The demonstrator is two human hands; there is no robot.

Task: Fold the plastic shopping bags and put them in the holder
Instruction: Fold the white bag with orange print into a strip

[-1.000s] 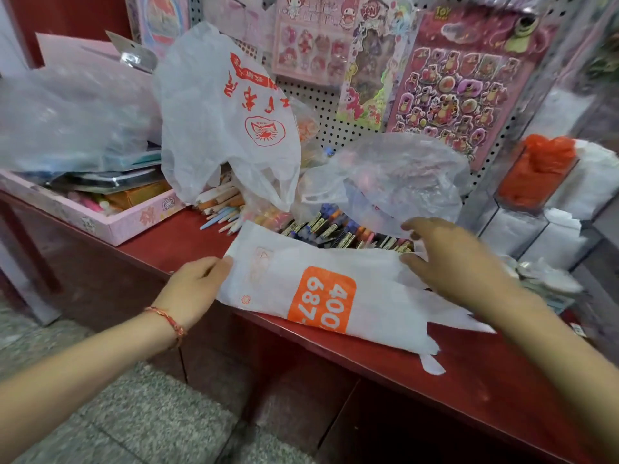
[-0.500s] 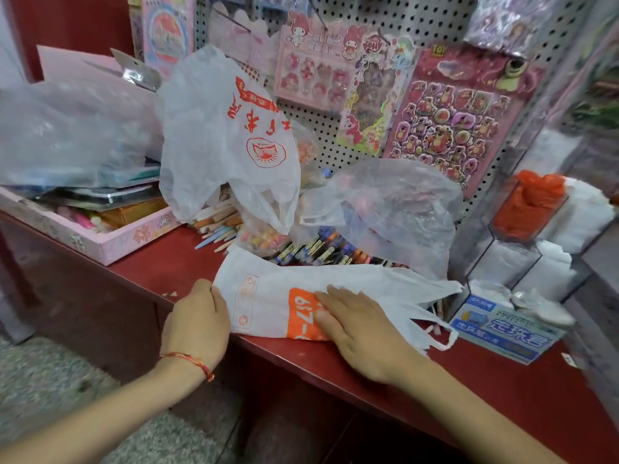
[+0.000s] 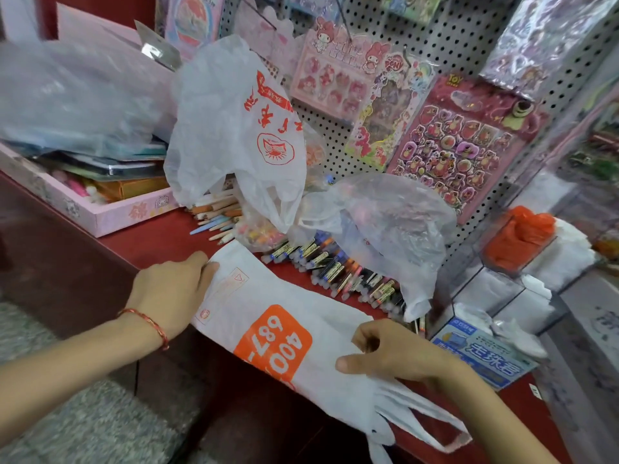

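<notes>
Head view. Along the back of the dark red surface (image 3: 150, 242), a crumpled translucent white bag with red print (image 3: 234, 128) stands tall, slumped over a heap of coloured pencils (image 3: 217, 216). To its right a crumpled clear plastic bag (image 3: 385, 229) lies on a row of capped pens (image 3: 335, 269). These pens run close behind the flat bag and touch its far side near the middle. Behind everything, a perforated white display board (image 3: 452, 45) carries pink cartoon sticker sheets (image 3: 462, 139). A blue-and-white printed carton (image 3: 485, 360) lies just beside the right hand, toward the surface's right end.

At the left end sits a shallow pink cardboard box (image 3: 110, 222) holding stacked books and stationery, with loose clear plastic film (image 3: 67, 95) heaped over it. At the right end stands a clear, compartmented plastic holder (image 3: 502, 289). Its upper compartment holds a bunched orange bag (image 3: 522, 239), with white folded bags (image 3: 569, 256) beside it. The lower compartments show white contents that are too blurred to name.

The white plastic shopping bag with an orange number panel (image 3: 284, 329) lies flattened into a long strip along the front edge, its handles trailing over that edge at the right. The left hand (image 3: 174, 296), with a red cord bracelet (image 3: 147, 321) on its wrist, presses the bag's closed end with fingers laid straight. The right hand (image 3: 395, 353) rests on the strip near the handles, fingers curled and thumb out. Whether it pinches the plastic cannot be told.
</notes>
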